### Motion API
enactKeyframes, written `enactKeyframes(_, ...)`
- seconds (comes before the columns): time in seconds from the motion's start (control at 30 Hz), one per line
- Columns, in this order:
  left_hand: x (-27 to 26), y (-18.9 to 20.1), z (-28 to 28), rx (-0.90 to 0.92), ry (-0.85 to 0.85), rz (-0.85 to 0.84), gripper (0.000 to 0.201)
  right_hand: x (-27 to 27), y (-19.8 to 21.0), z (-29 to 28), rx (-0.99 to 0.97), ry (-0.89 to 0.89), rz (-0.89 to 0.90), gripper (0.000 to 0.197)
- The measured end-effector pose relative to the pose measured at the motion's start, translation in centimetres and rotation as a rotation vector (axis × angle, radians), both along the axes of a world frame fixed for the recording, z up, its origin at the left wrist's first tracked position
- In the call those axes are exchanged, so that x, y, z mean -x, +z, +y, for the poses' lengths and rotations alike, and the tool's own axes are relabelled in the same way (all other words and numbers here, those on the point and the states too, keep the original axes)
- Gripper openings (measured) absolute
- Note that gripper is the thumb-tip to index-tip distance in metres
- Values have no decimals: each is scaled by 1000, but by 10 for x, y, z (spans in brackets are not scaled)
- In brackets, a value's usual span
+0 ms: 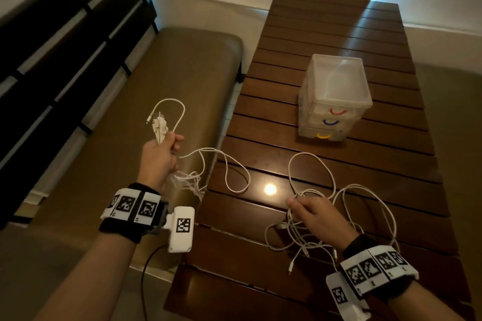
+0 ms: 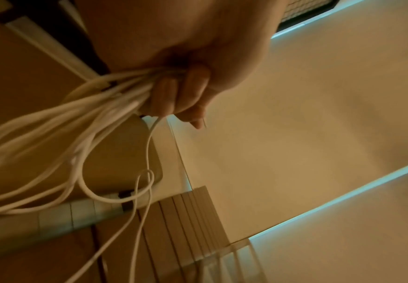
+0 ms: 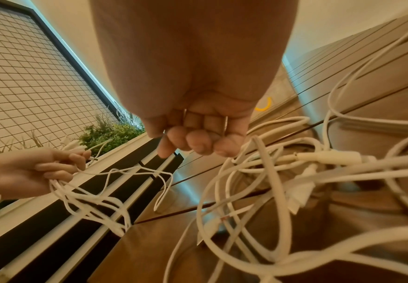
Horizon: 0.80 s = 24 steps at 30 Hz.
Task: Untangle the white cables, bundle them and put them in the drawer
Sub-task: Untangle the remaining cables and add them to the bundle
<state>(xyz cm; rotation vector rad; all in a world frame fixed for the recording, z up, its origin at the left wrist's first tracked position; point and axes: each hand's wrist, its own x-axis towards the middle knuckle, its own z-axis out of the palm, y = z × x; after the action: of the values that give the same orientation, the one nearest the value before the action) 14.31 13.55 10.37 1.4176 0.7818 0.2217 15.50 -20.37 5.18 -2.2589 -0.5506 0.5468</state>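
My left hand (image 1: pixel 163 154) is raised over the bench and grips a bunch of white cables (image 1: pixel 159 128), their plug ends sticking up above the fist. The left wrist view shows its fingers (image 2: pixel 174 95) wrapped round several strands (image 2: pixel 89 118). One thin cable (image 1: pixel 234 177) trails from that hand down onto the table. My right hand (image 1: pixel 313 214) sits on a loose tangle of white cables (image 1: pixel 307 234) on the table. Its fingers (image 3: pixel 198 141) are curled with no cable visible inside them, and one strand (image 3: pixel 266 159) runs past the little finger. The clear drawer unit (image 1: pixel 336 96) stands behind, with all three drawers closed.
The dark slatted wooden table (image 1: pixel 326 23) runs away from me on the right. A brown padded bench (image 1: pixel 156 73) lies to its left, with a narrow gap between them. A black slatted backrest (image 1: pixel 65 34) lines the far left. A lamp's reflection (image 1: pixel 270 188) shines on the tabletop.
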Motion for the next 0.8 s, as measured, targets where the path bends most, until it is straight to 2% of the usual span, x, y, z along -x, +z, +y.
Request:
enactKeyframes(0.17,16,-7,25,-327,-28,148,33,0,-3,8,32,26,0,46)
enactKeyframes(0.37,31,-16,39,-385,-58,298,31,2,-3,28,50,95,-5,44)
enactKeyframes(0.47,38,-12,41,-521,-111,415,36,4,-4,34,61,131,-2,44)
enactKeyframes(0.63,47,-4,38,-463,-149,255,32,7,-1,44,95,167,3,37)
enactKeyframes(0.8,51,7,27,-322,-215,99,39,8,4,51,162,191,-10,33)
